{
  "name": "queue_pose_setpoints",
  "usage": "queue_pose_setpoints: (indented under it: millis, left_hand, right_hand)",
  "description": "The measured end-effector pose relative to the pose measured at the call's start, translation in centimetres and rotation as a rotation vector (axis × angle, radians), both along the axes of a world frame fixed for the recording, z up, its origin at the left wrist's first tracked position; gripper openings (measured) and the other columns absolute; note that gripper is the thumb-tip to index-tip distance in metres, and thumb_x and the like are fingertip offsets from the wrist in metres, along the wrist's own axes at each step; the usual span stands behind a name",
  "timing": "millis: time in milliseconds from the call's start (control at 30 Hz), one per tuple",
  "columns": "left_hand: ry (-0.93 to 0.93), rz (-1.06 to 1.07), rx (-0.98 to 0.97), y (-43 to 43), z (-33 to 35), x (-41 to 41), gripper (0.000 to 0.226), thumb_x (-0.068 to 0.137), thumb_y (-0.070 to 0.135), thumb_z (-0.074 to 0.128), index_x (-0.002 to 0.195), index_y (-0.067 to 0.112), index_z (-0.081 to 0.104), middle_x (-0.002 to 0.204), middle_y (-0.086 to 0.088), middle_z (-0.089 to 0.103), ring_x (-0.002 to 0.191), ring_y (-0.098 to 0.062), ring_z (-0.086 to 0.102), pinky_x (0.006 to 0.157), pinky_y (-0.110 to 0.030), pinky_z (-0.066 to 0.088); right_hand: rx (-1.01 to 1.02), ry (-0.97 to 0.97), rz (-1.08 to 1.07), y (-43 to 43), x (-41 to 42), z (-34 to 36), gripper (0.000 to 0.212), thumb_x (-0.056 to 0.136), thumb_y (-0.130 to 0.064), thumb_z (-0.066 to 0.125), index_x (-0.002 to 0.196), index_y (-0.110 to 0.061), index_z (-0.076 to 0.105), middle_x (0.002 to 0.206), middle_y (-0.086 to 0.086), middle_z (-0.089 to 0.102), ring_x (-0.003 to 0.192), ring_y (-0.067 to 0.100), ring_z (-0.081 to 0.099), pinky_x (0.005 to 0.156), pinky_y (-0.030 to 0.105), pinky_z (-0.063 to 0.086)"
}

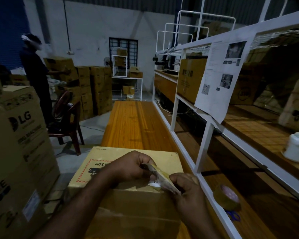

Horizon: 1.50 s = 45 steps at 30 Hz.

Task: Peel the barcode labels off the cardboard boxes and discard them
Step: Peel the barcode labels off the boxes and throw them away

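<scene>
The head view shows the job midway on one cardboard box [162, 156], which sits on the near end of the long wooden tabletop [136, 121]. A crumpled, partly clear strip, judged to be the barcode label [160, 176] with tape over it, is lifted off the box's top near its front edge. It is not free yet: its lower end runs down to a white scrap [153, 184] that seems to still cling to the cardboard. Peeling therefore looks well begun but unfinished, and the discarding is not yet done. The stacked boxes [21, 135] to the left carry a pale sticker [31, 206] low on one face, so more boxes probably remain. The left hand [133, 167] reaches in from the lower left across the box top, fingers curled, pinching the strip's far end. The right hand [186, 188] sits at the box's near right corner, knuckles up, with thumb and fingers closed on the strip's near end. The strip spans the short gap between the hands. A roll of tape [226, 197] lies on the low shelf at the right, away from the work.
</scene>
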State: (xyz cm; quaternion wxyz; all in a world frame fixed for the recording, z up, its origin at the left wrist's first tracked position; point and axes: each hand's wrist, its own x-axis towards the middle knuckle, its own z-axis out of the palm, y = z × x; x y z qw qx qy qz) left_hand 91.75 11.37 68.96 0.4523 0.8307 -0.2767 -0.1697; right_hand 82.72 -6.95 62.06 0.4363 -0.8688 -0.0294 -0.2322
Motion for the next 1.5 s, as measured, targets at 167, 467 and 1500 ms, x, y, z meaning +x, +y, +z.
queue_pose_setpoints:
  millis: [167, 467, 1500]
  left_hand:
    - [-0.039, 0.029, -0.058, 0.5, -0.2, 0.1, 0.024, 0.078, 0.000, 0.073, 0.077, 0.024, 0.076, 0.079, 0.007, 0.075, 0.077, -0.006, 0.068, 0.072, -0.025, 0.055]
    - [-0.036, 0.039, -0.127, 0.8, -0.1, -0.3, 0.021, 0.077, -0.009, 0.069, 0.083, 0.008, 0.079, 0.079, 0.003, 0.077, 0.074, -0.005, 0.070, 0.069, -0.020, 0.055]
    - [0.209, 0.529, -0.764, 0.8, -1.5, 5.0, 0.019, 0.093, 0.017, 0.064, 0.112, 0.015, 0.067, 0.092, -0.006, 0.076, 0.071, -0.017, 0.063, 0.057, -0.029, 0.049]
  right_hand:
    - [0.013, 0.062, -0.023, -0.1, 0.0, 0.0, 0.007, 0.084, -0.035, 0.070, 0.087, -0.041, 0.068, 0.096, -0.020, 0.057, 0.095, -0.009, 0.046, 0.069, 0.012, 0.039]
    - [-0.105, 0.013, -0.046, 0.4, -0.7, 0.2, 0.010, 0.081, -0.049, 0.068, 0.085, -0.041, 0.065, 0.093, -0.031, 0.055, 0.100, -0.008, 0.040, 0.074, 0.019, 0.036]
    - [-0.742, 0.377, 0.075, 4.2, -2.2, 3.6, 0.114, 0.056, -0.086, 0.000, 0.153, -0.029, 0.018, 0.162, -0.009, 0.010, 0.148, 0.012, 0.004, 0.115, 0.032, -0.002]
